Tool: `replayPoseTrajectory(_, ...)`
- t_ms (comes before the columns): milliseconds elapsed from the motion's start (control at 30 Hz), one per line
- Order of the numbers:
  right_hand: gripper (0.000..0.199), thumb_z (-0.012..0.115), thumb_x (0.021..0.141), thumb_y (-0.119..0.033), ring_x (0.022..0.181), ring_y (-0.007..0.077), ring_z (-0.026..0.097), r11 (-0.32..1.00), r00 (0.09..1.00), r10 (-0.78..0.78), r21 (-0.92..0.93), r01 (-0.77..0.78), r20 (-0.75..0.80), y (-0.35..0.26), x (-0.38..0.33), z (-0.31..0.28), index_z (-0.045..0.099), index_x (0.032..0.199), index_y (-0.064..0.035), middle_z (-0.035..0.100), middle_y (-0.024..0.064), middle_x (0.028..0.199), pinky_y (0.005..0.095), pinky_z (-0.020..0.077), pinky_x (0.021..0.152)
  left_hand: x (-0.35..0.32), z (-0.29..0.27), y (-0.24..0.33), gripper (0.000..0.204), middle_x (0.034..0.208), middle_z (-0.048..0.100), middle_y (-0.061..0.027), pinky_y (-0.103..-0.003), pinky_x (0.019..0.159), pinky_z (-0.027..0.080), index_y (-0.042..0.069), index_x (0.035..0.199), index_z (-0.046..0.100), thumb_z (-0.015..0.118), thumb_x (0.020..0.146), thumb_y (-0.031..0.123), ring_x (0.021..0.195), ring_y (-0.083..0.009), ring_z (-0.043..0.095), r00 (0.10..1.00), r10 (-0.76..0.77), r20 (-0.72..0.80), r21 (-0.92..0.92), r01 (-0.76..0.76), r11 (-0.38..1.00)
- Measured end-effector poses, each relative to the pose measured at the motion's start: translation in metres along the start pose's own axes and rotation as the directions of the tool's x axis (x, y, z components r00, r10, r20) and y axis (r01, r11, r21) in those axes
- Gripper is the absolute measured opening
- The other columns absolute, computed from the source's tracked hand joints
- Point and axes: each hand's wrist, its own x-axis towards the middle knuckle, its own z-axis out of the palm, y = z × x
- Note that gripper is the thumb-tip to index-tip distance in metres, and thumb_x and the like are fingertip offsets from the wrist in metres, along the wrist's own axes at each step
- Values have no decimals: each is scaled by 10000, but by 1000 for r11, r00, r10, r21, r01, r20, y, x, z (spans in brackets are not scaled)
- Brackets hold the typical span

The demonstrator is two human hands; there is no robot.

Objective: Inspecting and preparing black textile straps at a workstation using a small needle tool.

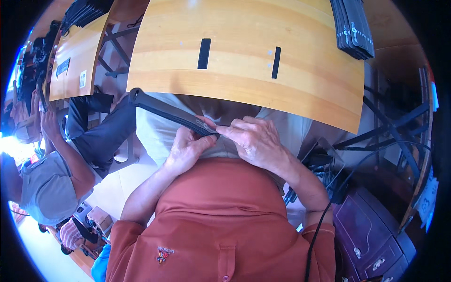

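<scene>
A long flat black strap with a rounded end and a small hole in it lies across my lap, slanting from upper left down to my hands. My left hand is closed round its lower end, with the thumb on top. At that same end my right hand pinches the strap's edge between thumb and forefinger, the other fingers curled. The strap's far end sticks out free beside the table's near edge. My fingers partly hide its lower tip.
The wooden table ahead bears two short black strips and a stack of black straps at its right. A co-worker sits at the left by another table. A purple drawer cabinet stands at right; a black cable hangs nearby.
</scene>
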Motion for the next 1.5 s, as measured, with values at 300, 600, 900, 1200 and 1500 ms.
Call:
replayPoseTrajectory(300,218,641,819,-73,699,239,654,996,996,-64,-51,68,60,17,8,-25,754,999,-117,669,41,762,377,508,584,-4,-15,5,313,1018,653,-53,-249,805,469,-5,1180,508,580,879,-54,899,-92,570,942,-200,270,14,204,979)
replayPoseTrajectory(600,179,635,881,-75,813,302,681,962,976,68,247,-119,205,5,5,-18,720,1038,-84,706,96,896,396,520,676,-9,-18,-1,379,1052,598,-74,-265,769,484,11,1255,462,558,888,10,844,-126,553,968,-132,212,-51,146,988)
replayPoseTrajectory(900,176,644,891,-86,861,327,693,935,967,141,294,-200,211,-7,8,-13,715,1048,-48,722,148,940,403,536,735,-13,-9,4,288,978,556,-52,-261,745,498,21,1185,501,599,916,41,796,-126,571,986,-93,141,-111,109,988)
replayPoseTrajectory(1200,214,613,898,-47,833,329,708,915,962,144,340,-218,231,-10,8,-10,698,1087,4,718,192,900,381,550,742,-12,-11,-1,251,887,596,-36,-241,701,509,14,1124,533,663,912,49,751,-109,598,993,-77,91,-141,89,986)
replayPoseTrajectory(1500,312,525,902,32,775,288,732,888,945,135,386,-249,298,-7,9,-13,664,1182,16,713,203,810,355,565,708,-10,-11,-1,251,890,615,-42,-236,714,519,5,1128,546,661,911,57,764,-110,613,991,-98,95,-144,111,983)
